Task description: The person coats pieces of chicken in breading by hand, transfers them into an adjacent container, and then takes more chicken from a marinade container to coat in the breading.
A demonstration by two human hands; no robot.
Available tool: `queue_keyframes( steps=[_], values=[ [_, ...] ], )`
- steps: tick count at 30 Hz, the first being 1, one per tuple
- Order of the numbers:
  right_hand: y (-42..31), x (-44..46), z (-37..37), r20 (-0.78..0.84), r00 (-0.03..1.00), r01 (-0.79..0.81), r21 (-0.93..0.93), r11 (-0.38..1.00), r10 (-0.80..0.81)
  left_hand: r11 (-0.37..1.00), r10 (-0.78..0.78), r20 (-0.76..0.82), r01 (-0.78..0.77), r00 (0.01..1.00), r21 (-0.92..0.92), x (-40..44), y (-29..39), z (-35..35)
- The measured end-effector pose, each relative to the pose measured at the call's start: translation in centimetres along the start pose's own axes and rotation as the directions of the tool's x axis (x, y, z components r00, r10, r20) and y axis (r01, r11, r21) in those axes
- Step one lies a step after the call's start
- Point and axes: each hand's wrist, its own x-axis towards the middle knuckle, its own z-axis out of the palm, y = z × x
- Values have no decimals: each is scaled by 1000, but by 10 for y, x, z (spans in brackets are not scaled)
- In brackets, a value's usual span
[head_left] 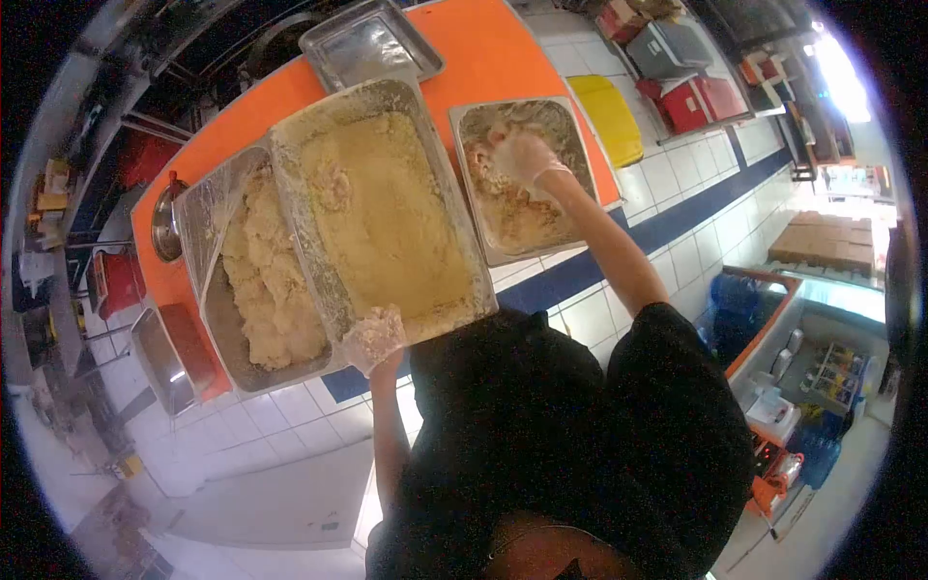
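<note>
My right hand, in a clear plastic glove, is down in a metal pan of wet, pinkish raw meat pieces. Its fingers are curled at a piece of the meat and partly blurred. My left hand, gloved and caked with crumbs, is at the near rim of a large metal tray of yellowish breading. Crumbs hide how its fingers are set. One breaded-over piece of meat lies on the breading's left side. To the left, another tray holds heaped breaded pieces.
Clear plastic wrap partly covers the left tray. On the orange table are a shiny metal tray at the far side and a metal bowl at the left. A yellow bin stands beyond the right pan.
</note>
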Motion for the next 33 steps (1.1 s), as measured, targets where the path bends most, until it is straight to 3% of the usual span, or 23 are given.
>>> queue_keyframes(
  steps=[2,3,5,7,8,9,10,11,12,13,15,17,18,20,21,22,23,24,25,27,30,31,33],
  values=[
    [-9,-28,23,9,981,-193,134,972,193,1000,8,20,-8,1000,-18,-6,-7,18],
    [-15,-37,25,15,967,-254,179,950,256,962,-78,-52,61,996,-267,-19,-19,50],
    [-28,-42,15,218,971,58,176,983,-96,862,-182,-97,111,979,-496,-16,-17,43],
    [-47,-45,48,203,971,65,278,958,-125,987,-29,-277,-16,961,-160,-12,-5,20],
    [-54,-46,66,182,973,68,364,929,-143,987,-25,-272,-19,962,-160,-2,1,2],
    [-59,-47,75,185,973,65,365,929,-141,999,-22,-37,21,999,-43,8,7,-16],
    [-65,-47,81,77,982,143,309,940,-175,996,-46,199,30,979,82,12,10,-25],
    [-66,-46,86,22,981,180,277,944,-194,996,-43,201,27,979,82,9,8,-19],
    [-67,-45,91,-33,977,214,242,946,-213,998,-55,81,56,995,-20,5,4,-6],
    [-64,-43,91,-215,920,359,138,923,-326,989,-81,-36,76,996,-123,2,2,-3],
    [-64,-40,92,-376,812,485,11,874,-446,993,-55,-121,41,991,-115,-1,-4,7],
    [-57,-39,54,112,936,334,15,942,-334,994,-36,-204,14,978,-108,-2,-5,11],
    [-51,-41,28,117,932,343,14,939,-343,998,-30,-185,18,982,-68,-3,-5,12],
    [-39,-42,-16,327,913,181,207,961,-242,999,-29,-165,25,986,-30,-5,-7,17],
    [-28,-42,4,330,912,184,204,962,-244,1000,-16,-153,14,988,-13,-7,-10,24],
    [-9,-42,42,-90,912,409,104,907,-401,1000,2,-141,-1,990,6,-7,-13,31],
    [2,-43,64,-469,710,557,-82,826,-525,1000,3,-142,-3,990,3,-8,-15,35],
    [2,-50,48,-467,711,556,-83,827,-525,999,29,-217,-33,976,-16,-9,-16,39],
    [0,-63,17,-324,830,506,93,857,-455,997,52,-293,-64,955,-31,-10,-16,40],
    [0,-65,1,-156,907,419,253,872,-391,999,38,-260,-46,965,-25,-8,-13,33],
    [3,-62,1,10,935,291,550,782,-355,999,33,-229,-42,973,-34,-5,-11,26],
    [2,-79,-21,-194,929,368,569,735,-315,997,46,-234,-59,971,-51,-5,-10,24],
    [5,-89,-22,-389,887,445,570,691,-251,999,15,-200,-24,980,-46,2,2,-2]
  ],
)
